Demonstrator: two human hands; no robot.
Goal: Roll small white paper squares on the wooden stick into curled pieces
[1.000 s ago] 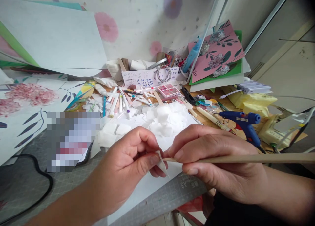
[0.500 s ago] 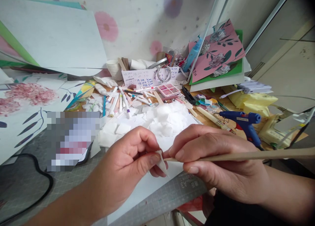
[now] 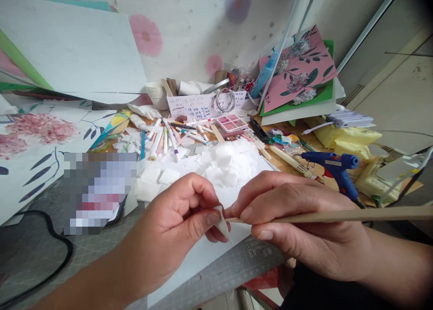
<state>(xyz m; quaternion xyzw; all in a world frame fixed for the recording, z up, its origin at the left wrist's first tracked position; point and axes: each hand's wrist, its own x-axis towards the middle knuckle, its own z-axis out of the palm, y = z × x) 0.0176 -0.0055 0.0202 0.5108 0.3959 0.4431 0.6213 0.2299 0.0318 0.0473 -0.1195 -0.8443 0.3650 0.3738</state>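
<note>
Between the thumb and fingers of my left hand (image 3: 182, 215) is pinched a small piece of white tissue paper (image 3: 223, 225). My right hand (image 3: 297, 211) is closed around a thin wooden stick (image 3: 338, 215), whose long end runs out to the right edge. The stick's tip meets the tissue piece, and my right fingertips are close against it; the exact contact is hidden by fingers. Behind my hands lies a heap of white tissue squares (image 3: 226, 163). A white paper sheet (image 3: 192, 265) lies beneath my hands on a grey cutting mat (image 3: 243, 260).
To the right lies a blue glue gun (image 3: 334, 163). Markers (image 3: 169, 139) and a pink palette (image 3: 232, 123) are scattered behind the tissue. At left are a blurred-out phone (image 3: 101, 193), a black cable (image 3: 67, 251) and a flower picture (image 3: 43, 134). A pink card (image 3: 297, 71) leans at back right.
Both hands keep almost the same pose. The stick's far end has dipped very slightly at the right edge.
</note>
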